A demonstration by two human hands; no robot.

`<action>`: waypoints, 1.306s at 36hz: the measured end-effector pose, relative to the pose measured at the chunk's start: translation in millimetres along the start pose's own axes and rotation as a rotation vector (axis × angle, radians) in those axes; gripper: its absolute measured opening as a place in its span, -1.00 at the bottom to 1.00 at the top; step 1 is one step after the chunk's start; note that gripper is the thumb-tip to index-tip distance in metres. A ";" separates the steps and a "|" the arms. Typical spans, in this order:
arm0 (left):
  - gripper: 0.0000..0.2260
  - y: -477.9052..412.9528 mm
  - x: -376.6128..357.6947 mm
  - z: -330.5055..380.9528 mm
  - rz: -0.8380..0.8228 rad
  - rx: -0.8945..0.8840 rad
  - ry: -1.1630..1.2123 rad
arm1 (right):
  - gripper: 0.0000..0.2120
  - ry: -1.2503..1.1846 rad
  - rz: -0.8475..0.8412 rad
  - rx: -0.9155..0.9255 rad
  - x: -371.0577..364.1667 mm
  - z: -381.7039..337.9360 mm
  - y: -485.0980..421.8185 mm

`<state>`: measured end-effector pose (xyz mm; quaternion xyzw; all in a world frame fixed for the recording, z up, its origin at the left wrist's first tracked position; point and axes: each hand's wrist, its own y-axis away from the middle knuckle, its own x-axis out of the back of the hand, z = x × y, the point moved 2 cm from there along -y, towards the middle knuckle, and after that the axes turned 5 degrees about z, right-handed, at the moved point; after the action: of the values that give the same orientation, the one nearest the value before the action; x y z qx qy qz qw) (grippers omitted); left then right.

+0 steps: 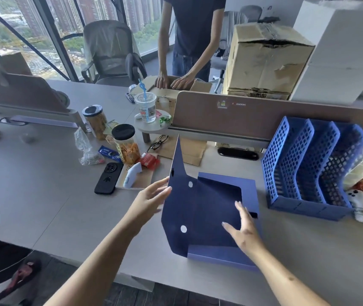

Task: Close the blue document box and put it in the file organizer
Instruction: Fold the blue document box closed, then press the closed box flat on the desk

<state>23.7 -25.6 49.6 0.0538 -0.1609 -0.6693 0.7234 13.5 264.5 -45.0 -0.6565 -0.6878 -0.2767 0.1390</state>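
The blue document box (pixel 220 256) lies flat on the grey desk (pixel 65 217) in front of me, its lid flap (pixel 187 208) raised half upright, with two white fastener dots on it. My left hand (pixel 151 199) touches the flap's left edge with fingers spread. My right hand (pixel 245 230) rests flat with spread fingers on the inside of the box near its right wall. The blue lattice file organizer (pixel 304 173) with three slots stands to the right of the box, all slots showing nothing inside.
A black phone (pixel 108 177), notebook, snack jars (pixel 126 143), glasses and a plastic cup (pixel 146 108) crowd the desk to the left. A brown divider panel (pixel 264 120) runs behind. A person stands across the desk, hands on a cardboard box. A yellow bag and toy sit at right.
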 end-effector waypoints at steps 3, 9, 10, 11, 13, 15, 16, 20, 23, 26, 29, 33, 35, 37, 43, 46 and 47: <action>-0.67 -7.4 -19.8 1.8 -0.035 0.017 0.021 | -0.33 -0.103 -0.012 0.018 3.7 -29.9 -7.6; -0.70 -28.0 -55.0 -9.6 -0.015 0.037 0.009 | -0.47 -0.273 -0.035 0.048 9.3 -70.4 -15.7; -0.65 -31.7 -59.8 -14.5 -0.017 0.036 -0.009 | -0.47 -0.289 -0.039 0.056 9.8 -74.6 -14.0; -0.61 -34.9 -64.5 -18.7 -0.015 0.034 -0.031 | -0.46 -0.297 -0.046 0.068 10.4 -77.6 -11.8; -0.51 -40.8 -72.6 -28.3 0.003 0.029 -0.099 | -0.44 -0.266 -0.064 0.091 10.9 -81.7 -5.9; -0.40 -45.0 -79.1 -36.5 0.016 0.047 -0.155 | -0.41 -0.239 -0.063 0.108 11.5 -83.3 -0.8; -0.34 -47.1 -83.3 -40.6 0.014 0.067 -0.169 | -0.40 -0.245 -0.058 0.108 12.3 -81.2 0.6; -0.07 -53.9 -91.0 -57.6 0.003 0.164 -0.192 | -0.36 -0.305 -0.036 0.072 14.5 -70.2 6.9; 0.09 -59.0 -96.9 -68.4 0.024 0.229 -0.290 | -0.35 -0.327 -0.003 0.029 19.8 -57.4 8.4; 0.17 -62.4 -103.1 -75.2 0.058 0.270 -0.424 | -0.36 -0.349 0.022 -0.010 26.7 -40.7 6.6; 0.24 -68.3 -110.7 -83.6 0.058 0.287 -0.482 | -0.29 -0.357 0.029 -0.047 31.5 -22.0 6.0; 0.27 -71.1 -125.3 -88.3 0.029 0.297 -0.514 | -0.23 -0.377 0.044 -0.100 39.4 0.5 6.7; 0.24 -69.4 -133.4 -86.7 0.025 0.307 -0.531 | -0.22 -0.344 0.040 -0.115 45.3 7.7 6.8; 0.16 -69.2 -140.5 -86.9 0.035 0.303 -0.566 | -0.21 -0.289 0.024 -0.126 51.3 13.9 6.0; 0.12 -67.8 -158.0 -90.7 0.065 0.281 -0.649 | -0.22 -0.315 0.009 -0.203 61.2 37.4 -2.1; 0.14 -67.4 -166.8 -93.7 0.079 0.290 -0.655 | -0.23 -0.336 -0.038 -0.274 63.9 45.1 -3.6; 0.14 -67.2 -169.2 -94.9 0.083 0.292 -0.660 | -0.23 -0.343 -0.052 -0.296 64.5 48.9 -3.5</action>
<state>-20.1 121.5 -86.8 -0.0690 -0.4815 -0.5908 0.6437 12.1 345.4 -49.4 -0.6894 -0.6699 -0.2623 -0.0849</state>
